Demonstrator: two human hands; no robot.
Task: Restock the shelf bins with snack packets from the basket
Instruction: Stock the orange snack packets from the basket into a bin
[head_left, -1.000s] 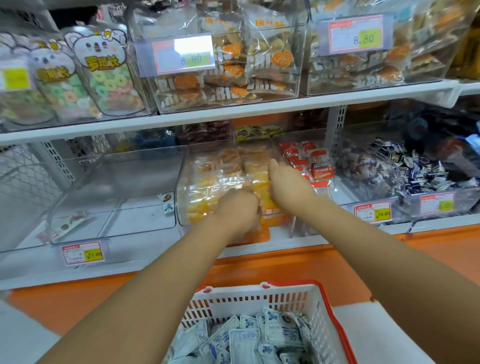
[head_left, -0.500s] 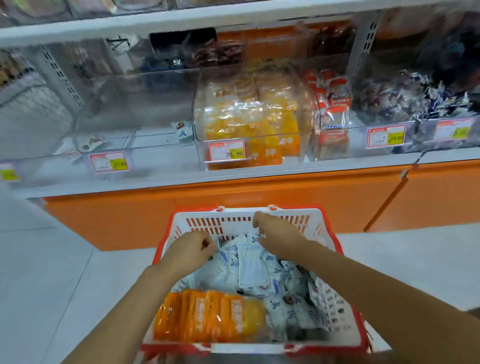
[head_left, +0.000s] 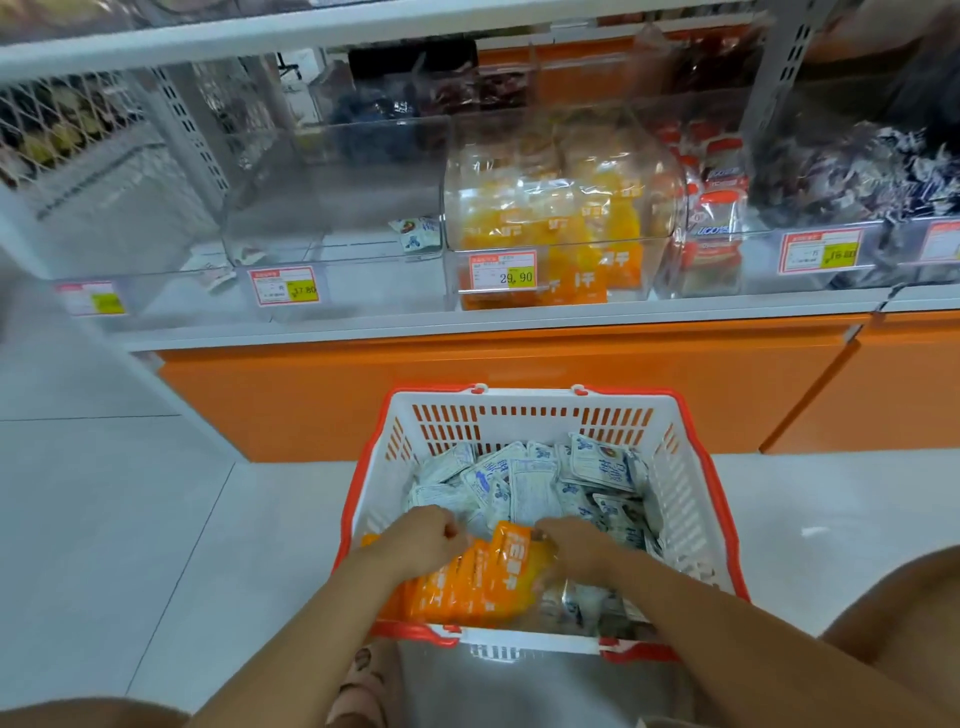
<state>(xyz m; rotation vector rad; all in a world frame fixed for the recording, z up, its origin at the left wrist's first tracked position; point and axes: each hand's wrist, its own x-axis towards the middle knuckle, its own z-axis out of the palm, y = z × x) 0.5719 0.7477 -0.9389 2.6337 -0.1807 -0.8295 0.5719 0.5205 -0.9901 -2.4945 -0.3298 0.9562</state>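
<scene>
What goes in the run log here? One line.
phase: pick from basket | left hand: grips orange packets | right hand: grips orange packets

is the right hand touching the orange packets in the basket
Touching. The head view shows the right hand curled round the right end of the orange packets, with no gap between them, inside the basket.
</scene>
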